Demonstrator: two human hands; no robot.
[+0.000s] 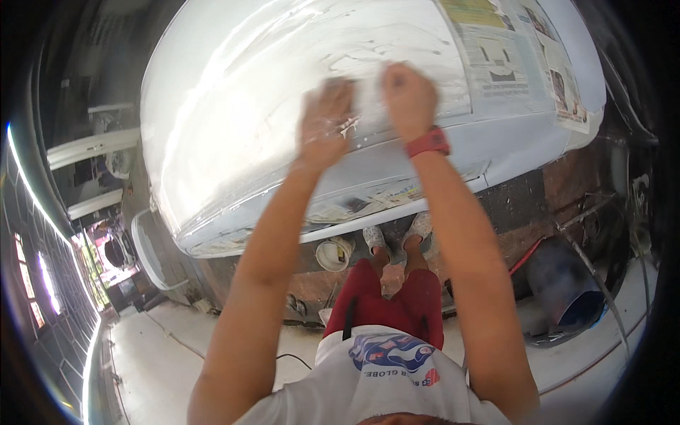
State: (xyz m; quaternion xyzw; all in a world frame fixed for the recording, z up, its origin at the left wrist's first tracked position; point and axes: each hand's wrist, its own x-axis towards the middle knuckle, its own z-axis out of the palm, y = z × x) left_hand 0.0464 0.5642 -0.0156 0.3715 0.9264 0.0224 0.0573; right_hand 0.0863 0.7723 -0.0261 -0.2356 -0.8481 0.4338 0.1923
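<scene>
Workshop-like space with a pale floor (pixel 156 354), bent at its rim by the fisheye view, and a dark lattice wall (pixel 60 312) along the far left. Across the upper middle spreads a large white panel (pixel 234 92), rounded like part of a car body, its surface shiny with wet-looking streaks. Printed newspaper (pixel 506 74) covers its right end, and more printed sheets (pixel 361 204) show in an opening along its near side.

Both of the person's bare hands, 2 in all, are blurred over the panel's near edge, right of its middle. Left hand (pixel 328 120): grip flat, fingers stretched away from the person, with whitish wet marks beside the palm. Right hand (pixel 411 99): grip curled into a fist just beside it; I cannot tell whether anything is inside. A red watch (pixel 428 143) circles the right wrist.

Below the panel's near edge, a white bucket (pixel 333 253) stands left of the person's 2 light shoes (pixel 420 225). A dark blue drum (pixel 563 280) sits farther right.
</scene>
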